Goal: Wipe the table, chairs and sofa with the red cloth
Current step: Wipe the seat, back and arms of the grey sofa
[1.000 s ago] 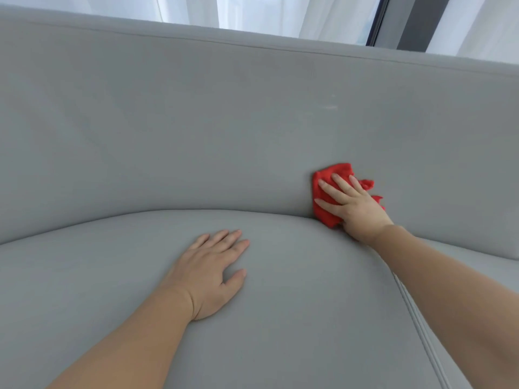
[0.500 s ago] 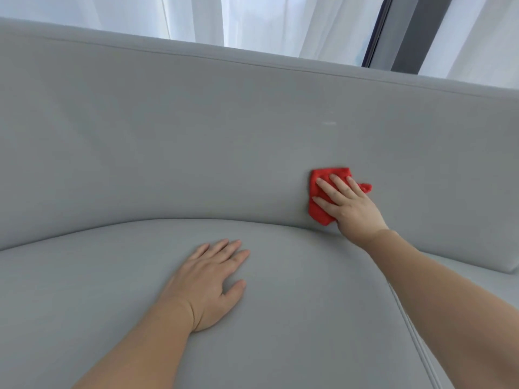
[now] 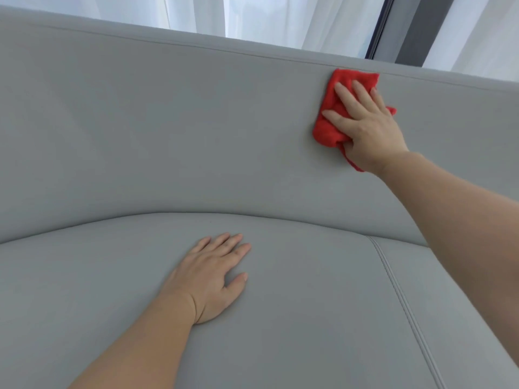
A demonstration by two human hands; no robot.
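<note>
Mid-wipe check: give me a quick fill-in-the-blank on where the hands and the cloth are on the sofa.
1. The cloth under the right hand is ____ in colour.
2. That hand presses it flat against the sofa backrest, just below its ____ edge.
3. The left hand lies flat on the seat cushion, holding ____.

Missing words: red; top; nothing.

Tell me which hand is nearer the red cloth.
Right. The right hand presses flat on the red cloth near the top of the sofa backrest; the left hand rests well below it, flat on the seat cushion.
</note>
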